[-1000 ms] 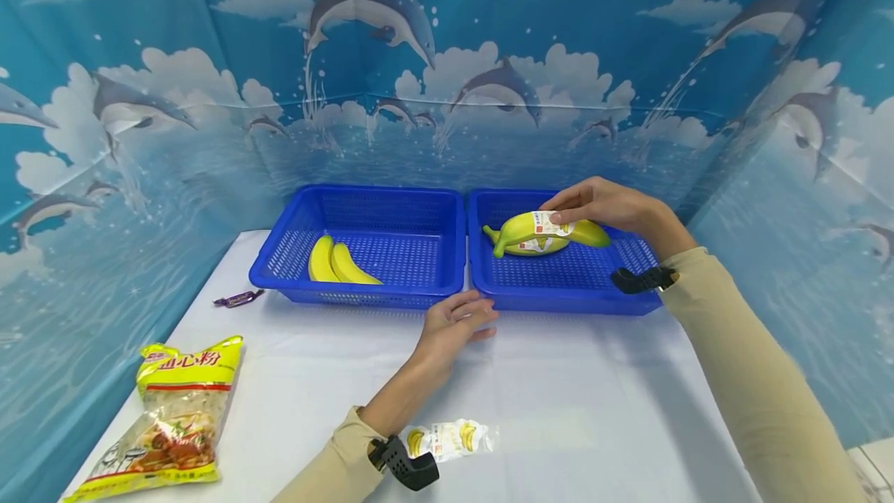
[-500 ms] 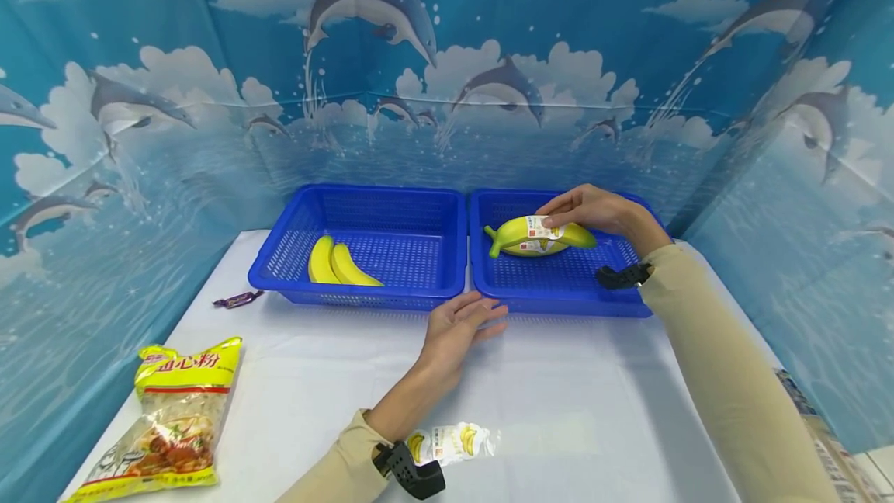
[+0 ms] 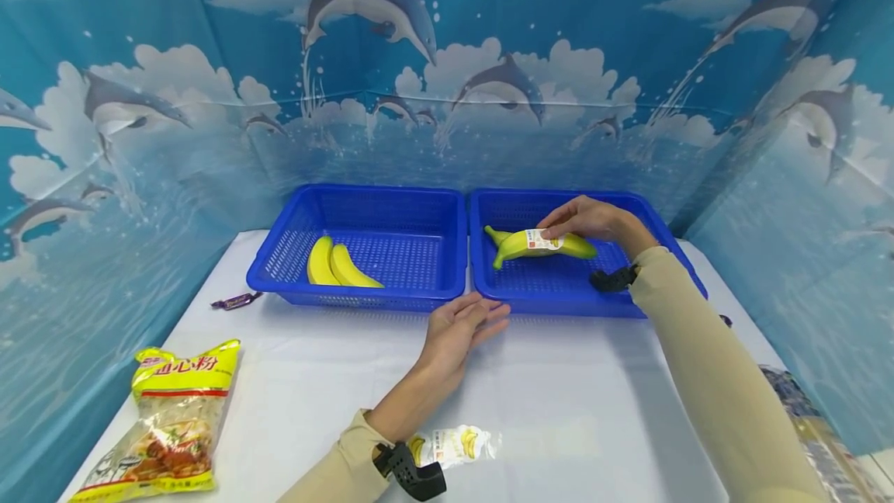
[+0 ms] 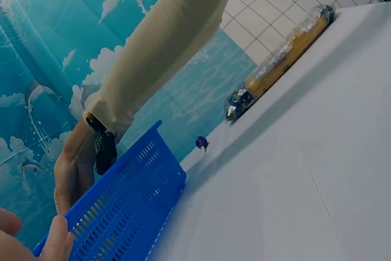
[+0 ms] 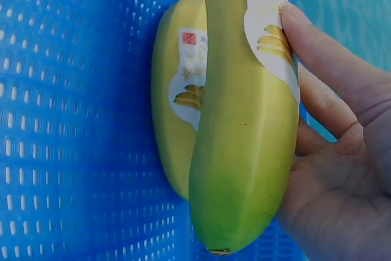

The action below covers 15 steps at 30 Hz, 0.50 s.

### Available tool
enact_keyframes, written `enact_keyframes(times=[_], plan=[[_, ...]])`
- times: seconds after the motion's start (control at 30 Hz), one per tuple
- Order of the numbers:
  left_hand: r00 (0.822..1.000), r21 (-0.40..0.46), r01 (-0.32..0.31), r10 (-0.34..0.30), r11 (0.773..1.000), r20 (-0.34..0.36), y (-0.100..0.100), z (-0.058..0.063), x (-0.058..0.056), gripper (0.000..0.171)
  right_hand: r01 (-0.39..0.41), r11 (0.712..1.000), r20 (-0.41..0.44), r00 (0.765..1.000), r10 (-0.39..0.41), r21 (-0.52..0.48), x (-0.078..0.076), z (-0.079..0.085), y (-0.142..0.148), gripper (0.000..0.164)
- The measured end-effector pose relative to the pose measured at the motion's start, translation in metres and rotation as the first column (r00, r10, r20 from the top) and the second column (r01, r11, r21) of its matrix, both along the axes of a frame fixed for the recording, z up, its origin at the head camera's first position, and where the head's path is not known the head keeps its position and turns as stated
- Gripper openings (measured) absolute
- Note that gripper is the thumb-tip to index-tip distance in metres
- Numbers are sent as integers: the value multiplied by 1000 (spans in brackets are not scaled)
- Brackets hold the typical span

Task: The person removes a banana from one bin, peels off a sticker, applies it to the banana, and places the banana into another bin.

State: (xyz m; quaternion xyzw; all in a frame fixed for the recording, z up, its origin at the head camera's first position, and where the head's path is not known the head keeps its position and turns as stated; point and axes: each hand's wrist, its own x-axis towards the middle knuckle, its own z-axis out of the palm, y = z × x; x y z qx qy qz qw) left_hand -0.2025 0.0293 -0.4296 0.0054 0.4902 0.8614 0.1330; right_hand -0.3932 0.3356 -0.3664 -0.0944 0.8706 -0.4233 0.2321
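Right hand [image 3: 590, 221] pinches upper banana [image 5: 241, 163] mid-length, thumb opposing fingers, presumably for balance; left hand [image 3: 454, 332], fingers extended, lies near the right basket [image 3: 538, 303].

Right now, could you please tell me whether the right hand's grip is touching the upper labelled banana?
Touching. The right wrist view shows the right hand's grip against the upper labelled banana, with the thumb tip on its white label.

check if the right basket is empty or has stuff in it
Not empty: in the right wrist view, the right basket holds a labelled banana, partly hidden behind another banana that the right hand grips.
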Motion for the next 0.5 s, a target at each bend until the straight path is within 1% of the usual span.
enact_keyframes(times=[0.13,0.23,0.5], plan=[[1000,-6,5,-5,1000,-8,0,0,1,52,19,999,11,1000,-20,32,-1,-5,1,47],[1000,-3,6,-6,1000,-17,1,0,1,50,22,999,19,1000,-23,28,-1,-8,0,44],[1000,-4,8,-8,1000,-18,-2,-2,0,46,-13,998,34,999,11,66,-3,-13,-4,39]])
